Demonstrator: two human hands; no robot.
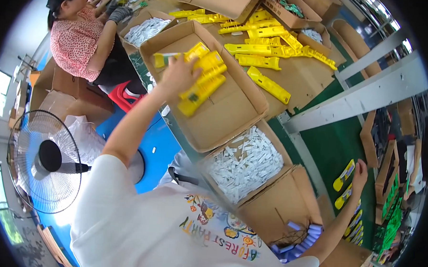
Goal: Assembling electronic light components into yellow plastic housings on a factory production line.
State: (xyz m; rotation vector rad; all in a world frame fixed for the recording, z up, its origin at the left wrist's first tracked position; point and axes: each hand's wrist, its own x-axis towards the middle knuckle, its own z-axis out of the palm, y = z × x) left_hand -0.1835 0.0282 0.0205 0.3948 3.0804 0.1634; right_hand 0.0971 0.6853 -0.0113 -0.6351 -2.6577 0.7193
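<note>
Left hand [178,77]: arm stretched up from the lower centre of the frame toward the upper middle, hand seen from the back, fingers curled around a stack of yellow plastic pieces [203,83], gripping them over a shallow cardboard tray [233,120]. Yellow stack: long axis runs diagonally, lower left to upper right, lower end near the tray's middle, upper end toward its far wall; one more yellow piece [161,59] lies at the tray's upper left corner. Tray: mostly bare floor on the right and lower part, walls low. Right hand [360,169]: arm reaching out to the right edge of the frame, fingers bent at the tips and touching a yellow piece [344,175] standing in a row of similar ones; whether it grips it cannot be told. That row runs downward along the right edge, pieces tilted, long axes roughly upright. Below the tray, centre: box of small white parts [243,166], full. Lower right: box with pale purple pieces [302,237]. Upper centre to upper right: loose yellow pieces [270,45] scattered on cardboard, most lying roughly left to right. Grey metal rail [359,97] crosses the right side diagonally, bordering the tray area. Upper left: another person [77,37] in a patterned top at the same bench. Left edge: standing fan [45,162] on blue floor.
</note>
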